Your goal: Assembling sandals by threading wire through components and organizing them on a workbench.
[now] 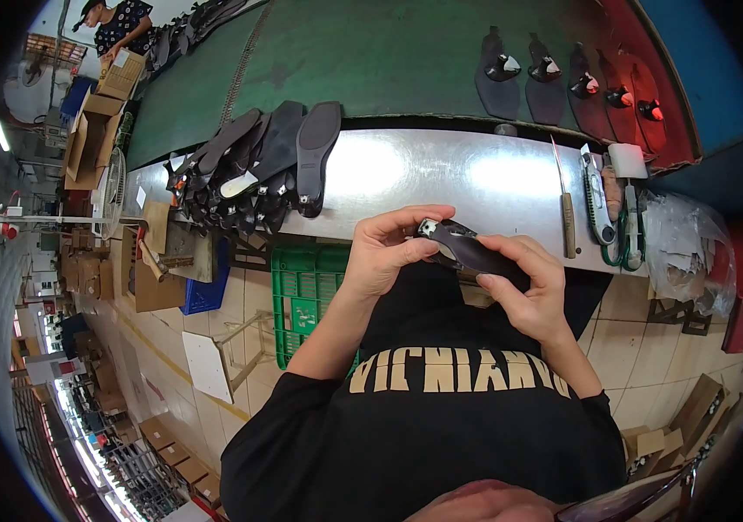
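Note:
Both my hands hold a black shoe sole [474, 253] in front of my body, just off the near edge of the metal table [406, 174]. My left hand [384, 252] pinches the end with a small pale, shiny patch between thumb and fingers. Around the other end my right hand [529, 287] is closed, its thumb below and fingers on top. To the left on the table lies a heap of black soles [236, 170], several with small heels. One flat sole [317, 143] rests at the heap's right side.
Soles with heels [499, 83] lie in a row on the green belt [371, 61], some under red light. At the table's right are a wooden-handled pointed tool [568, 222], a utility knife [597, 200], scissors [630, 235] and a plastic bag [689, 248]. A green crate [302, 304] stands below. Another person [123, 30] works far left.

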Motion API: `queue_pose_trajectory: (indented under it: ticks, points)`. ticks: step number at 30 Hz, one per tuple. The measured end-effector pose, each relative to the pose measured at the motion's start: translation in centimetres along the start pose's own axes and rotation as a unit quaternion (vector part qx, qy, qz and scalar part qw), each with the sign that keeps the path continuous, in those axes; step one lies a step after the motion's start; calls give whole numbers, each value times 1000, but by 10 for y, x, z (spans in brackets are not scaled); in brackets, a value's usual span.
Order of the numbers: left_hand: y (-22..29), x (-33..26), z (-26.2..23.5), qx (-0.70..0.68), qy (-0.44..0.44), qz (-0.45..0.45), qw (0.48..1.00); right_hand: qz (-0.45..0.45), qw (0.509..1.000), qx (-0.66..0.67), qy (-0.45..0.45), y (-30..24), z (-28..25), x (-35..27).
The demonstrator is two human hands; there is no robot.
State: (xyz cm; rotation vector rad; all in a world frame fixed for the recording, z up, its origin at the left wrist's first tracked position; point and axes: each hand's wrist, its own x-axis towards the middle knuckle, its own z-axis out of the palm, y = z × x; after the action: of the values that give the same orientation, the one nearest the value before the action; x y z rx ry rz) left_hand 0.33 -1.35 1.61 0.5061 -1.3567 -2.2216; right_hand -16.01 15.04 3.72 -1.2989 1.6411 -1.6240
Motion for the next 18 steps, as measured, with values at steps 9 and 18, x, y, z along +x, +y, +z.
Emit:
queue_pose_trajectory:
  ticks: [9,18]
  points:
    - [10,-2,5,65,-40,33,997,-51,994,-88,-28,-14,-6,11]
    - [8,0,-5,116,-131,75,982,-110,978,-168,-54,-18,-6,14]
